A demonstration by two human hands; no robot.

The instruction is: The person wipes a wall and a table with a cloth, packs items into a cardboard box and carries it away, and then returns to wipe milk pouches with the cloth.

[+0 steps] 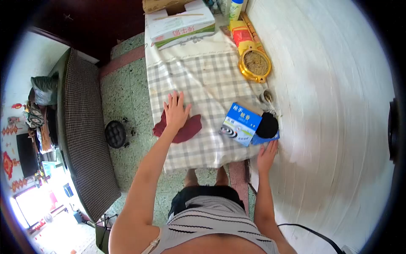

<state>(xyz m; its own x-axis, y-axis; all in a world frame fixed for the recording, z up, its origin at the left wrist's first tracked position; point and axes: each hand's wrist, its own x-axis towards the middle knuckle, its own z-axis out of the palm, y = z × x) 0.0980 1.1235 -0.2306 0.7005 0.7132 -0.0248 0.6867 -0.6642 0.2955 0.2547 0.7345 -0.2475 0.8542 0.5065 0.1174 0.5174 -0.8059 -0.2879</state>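
My left hand (176, 112) rests flat, fingers spread, on a crumpled dark red cloth (188, 130) near the left edge of the table. Nothing is gripped in it. At the table's front right corner, my right hand (267, 157) has its fingers stretched out against the edge of a blue packet (270, 139). A black round object (267, 125) lies partly over that packet; its kind cannot be made out. Beside them is a blue and white mosquito coil box (241, 124), lying tilted with its printed face up.
A checked cloth covers the table (198, 76). Toward the back stand a milk carton box (182, 25) and a spray can (235, 9). Along the wall lie a round gold-rimmed holder (255, 64), a yellow and red packet (242, 37) and a small tin (266, 96). A black stool (115, 134) is on the floor.
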